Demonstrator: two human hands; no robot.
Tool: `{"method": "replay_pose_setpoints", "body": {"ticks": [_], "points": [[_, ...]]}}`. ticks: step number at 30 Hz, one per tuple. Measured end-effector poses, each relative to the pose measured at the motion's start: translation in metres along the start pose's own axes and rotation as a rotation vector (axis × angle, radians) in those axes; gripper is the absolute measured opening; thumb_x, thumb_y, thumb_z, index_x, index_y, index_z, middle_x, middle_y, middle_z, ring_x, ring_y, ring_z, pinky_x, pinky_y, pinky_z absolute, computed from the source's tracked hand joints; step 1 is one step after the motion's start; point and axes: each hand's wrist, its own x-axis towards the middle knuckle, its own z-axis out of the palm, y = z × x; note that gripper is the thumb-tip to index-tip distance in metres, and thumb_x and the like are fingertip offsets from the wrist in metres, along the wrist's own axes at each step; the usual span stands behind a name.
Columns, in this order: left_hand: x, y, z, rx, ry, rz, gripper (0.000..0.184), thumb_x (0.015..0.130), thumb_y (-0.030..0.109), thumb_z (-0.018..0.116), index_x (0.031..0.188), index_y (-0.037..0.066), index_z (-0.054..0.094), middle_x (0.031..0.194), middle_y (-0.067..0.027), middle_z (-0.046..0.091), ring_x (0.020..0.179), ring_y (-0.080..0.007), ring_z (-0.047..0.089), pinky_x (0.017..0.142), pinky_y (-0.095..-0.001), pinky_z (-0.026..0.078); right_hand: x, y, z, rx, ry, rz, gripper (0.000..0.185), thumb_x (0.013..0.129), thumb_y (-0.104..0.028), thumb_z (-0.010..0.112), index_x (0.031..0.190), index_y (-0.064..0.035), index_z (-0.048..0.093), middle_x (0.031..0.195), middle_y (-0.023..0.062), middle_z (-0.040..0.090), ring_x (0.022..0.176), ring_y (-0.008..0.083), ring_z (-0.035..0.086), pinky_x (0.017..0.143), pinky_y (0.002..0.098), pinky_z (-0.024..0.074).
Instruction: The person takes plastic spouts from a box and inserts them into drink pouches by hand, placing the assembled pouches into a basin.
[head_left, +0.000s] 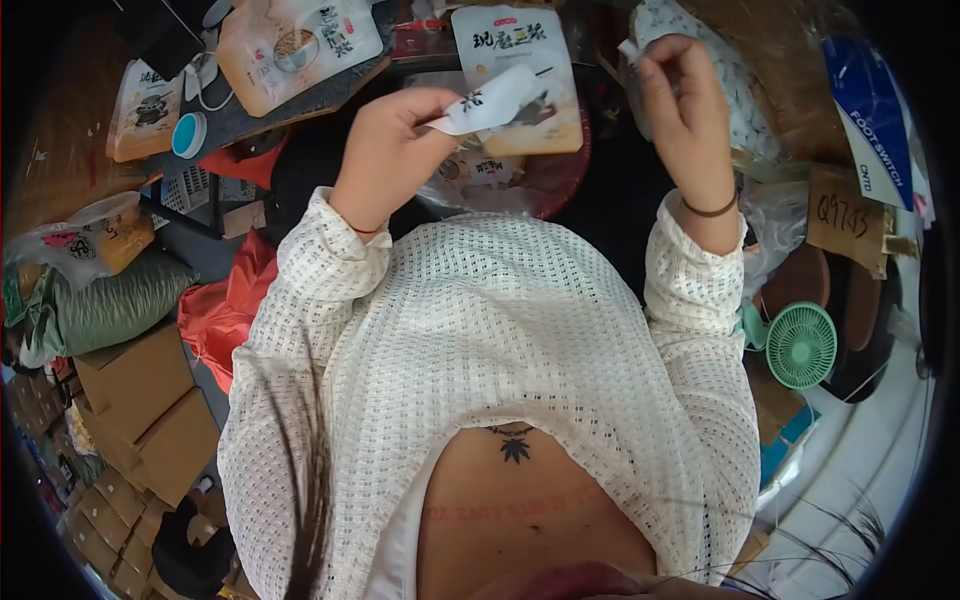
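My left hand (400, 150) is closed on a white label-like piece (490, 102) with black characters at one end. Behind that piece stands a white and orange printed pouch (522, 55), partly covered by it. Below is a round reddish tub (578, 165) lined with clear plastic, with another printed pouch (485, 172) inside. My right hand (690, 115) is raised, thumb and fingers pinched together. A small pale tip (628, 50) shows at its fingertips; what it belongs to cannot be made out. Beside this hand lies a patterned white bag (715, 70).
At the upper left, a dark table (330, 95) bears printed pouches (300, 50) and a blue-lidded jar (188, 135). A red bag (235, 305) and cardboard boxes (140, 385) are on the left. A green fan (801, 345) and a blue box (865, 120) are on the right.
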Motion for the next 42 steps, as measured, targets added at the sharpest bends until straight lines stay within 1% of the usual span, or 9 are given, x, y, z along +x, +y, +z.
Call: {"method": "replay_pose_setpoints", "body": {"ticks": [3, 8, 11, 21, 28, 36, 39, 41, 42], "points": [[0.0, 0.002, 0.013, -0.047, -0.078, -0.028, 0.018, 0.094, 0.011, 0.074, 0.107, -0.002, 0.073, 0.09, 0.0012, 0.07, 0.078, -0.0033, 0.06, 0.069, -0.0204, 0.048, 0.014, 0.022, -0.016, -0.307, 0.215, -0.132, 0.025, 0.102, -0.002, 0.054, 0.126, -0.0019, 0.062, 0.091, 0.0009, 0.058, 0.079, 0.0093, 0.054, 0.072, 0.0251, 0.0471], [0.0, 0.006, 0.028, -0.049, -0.148, -0.083, 0.019, 0.095, 0.012, 0.074, 0.107, -0.002, 0.073, 0.091, -0.0005, 0.072, 0.082, -0.0039, 0.062, 0.072, -0.0212, 0.051, -0.01, -0.012, -0.017, 0.701, -0.166, 0.423, 0.03, 0.103, -0.005, 0.053, 0.131, -0.0016, 0.062, 0.093, -0.0037, 0.058, 0.065, 0.0025, 0.039, 0.06, 0.0176, 0.0323], [0.001, 0.005, 0.035, -0.09, -0.188, -0.093, 0.02, 0.095, 0.015, 0.074, 0.108, -0.001, 0.073, 0.091, -0.0003, 0.073, 0.08, -0.0035, 0.062, 0.071, -0.0202, 0.05, -0.014, -0.023, 0.014, 0.851, -0.18, 0.314, 0.026, 0.102, -0.009, 0.06, 0.127, -0.0011, 0.06, 0.095, -0.0001, 0.062, 0.065, 0.0029, 0.042, 0.057, 0.0194, 0.0337], [-0.008, 0.008, 0.049, -0.485, -0.368, -0.383, 0.029, 0.101, 0.021, 0.066, 0.117, -0.003, 0.069, 0.107, -0.007, 0.075, 0.092, -0.0094, 0.069, 0.085, -0.0269, 0.056, -0.005, -0.034, -0.002, 0.022, -0.296, -0.045, 0.025, 0.093, -0.007, 0.069, 0.118, -0.0039, 0.072, 0.092, 0.0119, 0.072, 0.082, 0.0228, 0.07, 0.074, 0.0304, 0.0535], [0.015, -0.003, 0.036, -0.635, -0.299, -0.376, 0.031, 0.096, 0.008, 0.066, 0.124, -0.006, 0.065, 0.12, -0.0147, 0.072, 0.104, -0.0194, 0.072, 0.093, -0.0323, 0.057, 0.012, 0.046, -0.047, 0.794, 0.099, 0.403, 0.025, 0.091, -0.002, 0.071, 0.116, 0.0007, 0.066, 0.099, -0.0004, 0.069, 0.067, 0.0067, 0.049, 0.062, 0.0207, 0.0424], [0.065, -0.023, 0.012, -0.651, -0.198, -0.236, 0.042, 0.099, 0.013, 0.066, 0.134, -0.006, 0.055, 0.126, -0.0167, 0.067, 0.102, -0.0245, 0.071, 0.088, -0.0363, 0.06, 0.008, 0.036, -0.032, 0.129, 0.005, 0.375, 0.026, 0.099, -0.015, 0.066, 0.121, -0.0008, 0.067, 0.089, -0.0004, 0.067, 0.072, 0.0075, 0.053, 0.066, 0.0228, 0.044], [0.058, -0.035, -0.017, 0.074, 0.364, 0.022, 0.052, 0.096, 0.023, 0.072, 0.136, -0.005, 0.053, 0.135, -0.0217, 0.061, 0.11, -0.0322, 0.067, 0.089, -0.0407, 0.057, 0.003, 0.038, -0.033, -0.081, 0.041, 0.133, 0.022, 0.101, -0.016, 0.065, 0.116, -0.0005, 0.068, 0.088, 0.0013, 0.067, 0.075, 0.0072, 0.055, 0.068, 0.0236, 0.0456], [0.042, -0.031, -0.072, 1.232, 0.679, 0.42, 0.061, 0.091, 0.028, 0.076, 0.137, -0.003, 0.052, 0.138, -0.0282, 0.054, 0.12, -0.0409, 0.06, 0.089, -0.0479, 0.054, -0.003, 0.027, -0.033, -0.017, 0.105, 0.179, 0.019, 0.102, -0.016, 0.063, 0.111, -0.0001, 0.068, 0.087, 0.0025, 0.067, 0.076, 0.0083, 0.057, 0.07, 0.0243, 0.0467], [0.033, -0.048, -0.08, 1.494, 0.515, 0.484, 0.066, 0.086, 0.029, 0.078, 0.14, 0.0, 0.051, 0.14, -0.0323, 0.049, 0.122, -0.0471, 0.055, 0.088, -0.0512, 0.053, -0.005, 0.019, -0.032, 0.014, 0.141, 0.199, 0.018, 0.102, -0.015, 0.062, 0.109, 0.0002, 0.068, 0.086, 0.0031, 0.067, 0.077, 0.0088, 0.058, 0.071, 0.0246, 0.0472]]}}
